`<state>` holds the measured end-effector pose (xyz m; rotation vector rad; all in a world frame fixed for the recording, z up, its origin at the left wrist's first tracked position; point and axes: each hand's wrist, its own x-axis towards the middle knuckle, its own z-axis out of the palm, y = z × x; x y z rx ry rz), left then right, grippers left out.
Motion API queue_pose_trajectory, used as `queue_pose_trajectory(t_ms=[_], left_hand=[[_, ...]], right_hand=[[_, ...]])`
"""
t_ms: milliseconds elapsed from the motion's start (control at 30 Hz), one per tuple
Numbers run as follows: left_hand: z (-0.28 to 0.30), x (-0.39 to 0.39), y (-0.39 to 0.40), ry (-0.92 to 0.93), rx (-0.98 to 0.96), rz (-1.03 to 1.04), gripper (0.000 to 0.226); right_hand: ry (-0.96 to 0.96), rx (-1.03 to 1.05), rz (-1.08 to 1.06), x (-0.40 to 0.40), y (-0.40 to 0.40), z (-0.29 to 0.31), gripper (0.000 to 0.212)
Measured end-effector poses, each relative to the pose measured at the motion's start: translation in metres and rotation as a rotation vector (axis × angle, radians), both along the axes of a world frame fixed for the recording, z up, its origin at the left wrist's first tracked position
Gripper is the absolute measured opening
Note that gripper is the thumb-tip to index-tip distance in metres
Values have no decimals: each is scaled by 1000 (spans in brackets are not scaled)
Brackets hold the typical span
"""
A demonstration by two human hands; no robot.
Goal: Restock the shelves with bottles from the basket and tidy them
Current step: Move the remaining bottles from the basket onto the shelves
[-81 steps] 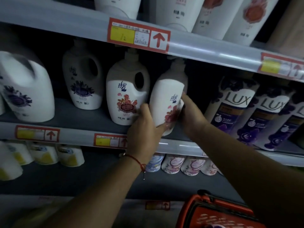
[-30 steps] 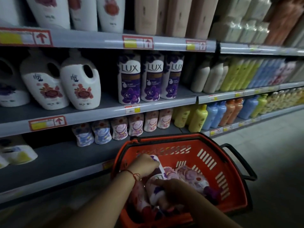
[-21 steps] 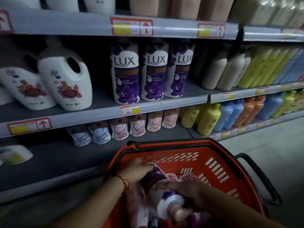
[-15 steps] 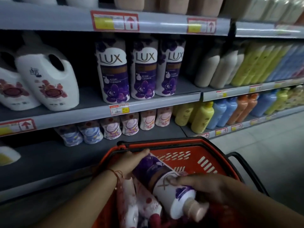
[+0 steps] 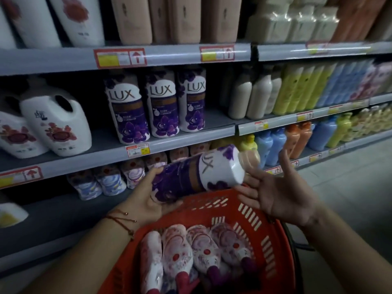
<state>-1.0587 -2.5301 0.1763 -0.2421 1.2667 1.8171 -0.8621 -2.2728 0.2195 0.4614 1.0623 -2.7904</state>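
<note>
Purple bottle [image 5: 197, 174] lifted from basket [image 5: 250, 217], cap blurred

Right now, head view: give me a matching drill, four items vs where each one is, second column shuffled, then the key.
Items:
1. purple LUX bottle
2. floral pump bottles
3. white jug
4. three LUX bottles

Places:
A. middle shelf, left of the LUX row
B. held in the left hand, above the basket
C. standing on the middle shelf, labels forward
D. lying in the red basket

Pairs: 1-B, 2-D, 3-A, 4-C
</note>
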Motion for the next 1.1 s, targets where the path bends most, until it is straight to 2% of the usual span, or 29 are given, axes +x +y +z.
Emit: queue_pose_trajectory(t_ms=[67, 167, 233, 333, 500, 567, 633, 733, 833, 933, 1100], left_hand=[[12, 9, 5, -20, 93, -2, 34], [24, 28, 16, 8, 178, -74, 38], [25, 41, 23, 32, 194, -154, 45], [24, 55, 30, 110, 187, -252, 73], [20, 70, 36, 362, -43, -359, 74], [25, 77, 43, 397, -123, -400, 75], [28, 75, 51, 380, -146, -386, 89], [29, 76, 57, 428, -120, -407, 62], [37, 73, 69, 485, -138, -335, 60], [43, 60, 95, 494, -149, -230, 49], [55, 27, 156, 603, -136, -165, 47]], right_hand=[[52, -47, -115, 0, -6, 0, 94], [84, -54, -348, -7, -30, -1, 64], [48, -26, -453, -10, -39, -5, 56], [19, 41, -417, -9, -44, -13, 60], [-39, 53, -427, -18, -46, -27, 83], [-76, 77, -427, -23, -45, -26, 86], [-95, 95, -380, -30, -44, -23, 89], [-137, 158, -324, -43, -39, -19, 90], [-160, 286, -234, -58, -26, -6, 90], [-112, 446, -163, -75, -2, 12, 65], [-110, 697, -108, -115, 58, 44, 50]])
